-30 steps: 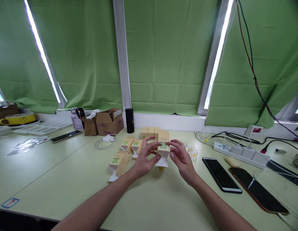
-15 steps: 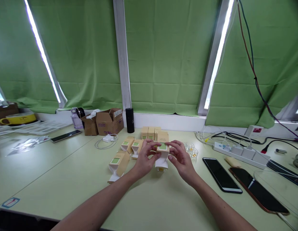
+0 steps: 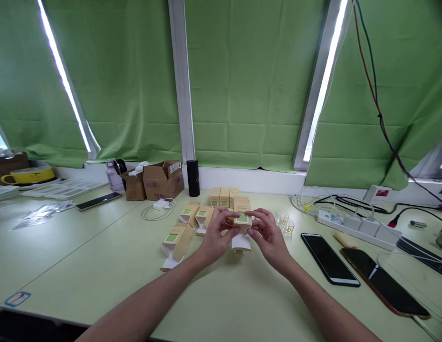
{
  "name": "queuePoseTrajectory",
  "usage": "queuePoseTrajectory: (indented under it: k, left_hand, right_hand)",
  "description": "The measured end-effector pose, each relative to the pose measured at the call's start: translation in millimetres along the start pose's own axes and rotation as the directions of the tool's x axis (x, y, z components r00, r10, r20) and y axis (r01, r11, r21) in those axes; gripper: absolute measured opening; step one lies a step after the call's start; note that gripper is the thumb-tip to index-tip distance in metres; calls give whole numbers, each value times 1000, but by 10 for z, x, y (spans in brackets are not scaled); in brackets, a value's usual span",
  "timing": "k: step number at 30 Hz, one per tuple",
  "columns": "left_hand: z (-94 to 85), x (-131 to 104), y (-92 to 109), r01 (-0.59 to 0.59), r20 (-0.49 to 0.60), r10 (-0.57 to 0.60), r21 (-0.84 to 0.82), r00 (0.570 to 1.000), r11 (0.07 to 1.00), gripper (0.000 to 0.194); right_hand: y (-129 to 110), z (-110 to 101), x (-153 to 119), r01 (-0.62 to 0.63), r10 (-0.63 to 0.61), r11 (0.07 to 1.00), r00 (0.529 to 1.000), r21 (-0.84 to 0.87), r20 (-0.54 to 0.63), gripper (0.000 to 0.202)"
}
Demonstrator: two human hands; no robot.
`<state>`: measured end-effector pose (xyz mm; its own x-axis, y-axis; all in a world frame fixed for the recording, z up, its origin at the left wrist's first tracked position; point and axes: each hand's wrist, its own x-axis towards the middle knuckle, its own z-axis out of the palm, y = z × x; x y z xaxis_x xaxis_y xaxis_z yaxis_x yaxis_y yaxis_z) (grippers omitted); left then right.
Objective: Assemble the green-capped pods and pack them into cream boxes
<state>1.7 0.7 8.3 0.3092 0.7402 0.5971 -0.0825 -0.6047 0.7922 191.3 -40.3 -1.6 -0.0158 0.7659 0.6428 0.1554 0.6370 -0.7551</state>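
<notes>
A small tan box (image 3: 242,219) with a green label and a white flap is held between both hands, above the table in front of me. My left hand (image 3: 216,233) grips its left side with thumb and fingers. On the right side, my right hand (image 3: 266,232) pinches it near the flap. Several similar boxes with open flaps (image 3: 176,239) lie left of the hands. Behind stand several closed tan boxes (image 3: 224,195). Small clear containers with yellow contents (image 3: 287,227) sit beyond my right hand.
Two phones (image 3: 330,260) and a power strip (image 3: 358,228) with cables lie at the right. Behind on the left are cardboard boxes (image 3: 163,180), a black cylinder (image 3: 193,178), a white charger (image 3: 160,204), another phone (image 3: 99,201) and a yellow cup (image 3: 30,176).
My right thumb has shifted slightly toward the held box's lower part, and the white flap has tilted a little. Both hands remain on the box.
</notes>
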Motion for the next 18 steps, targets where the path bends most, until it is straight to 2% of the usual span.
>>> queuePoseTrajectory:
  k: [11, 18]
  left_hand:
    - [41, -38, 5, -22, -16, 23, 44, 1000, 999, 21]
    - [40, -45, -24, -19, 6, 19, 63, 1000, 998, 27]
  right_hand:
    - [56, 63, -39, -31, 29, 998, 999, -51, -47, 26]
    - [41, 55, -25, -16, 12, 998, 998, -61, -57, 28]
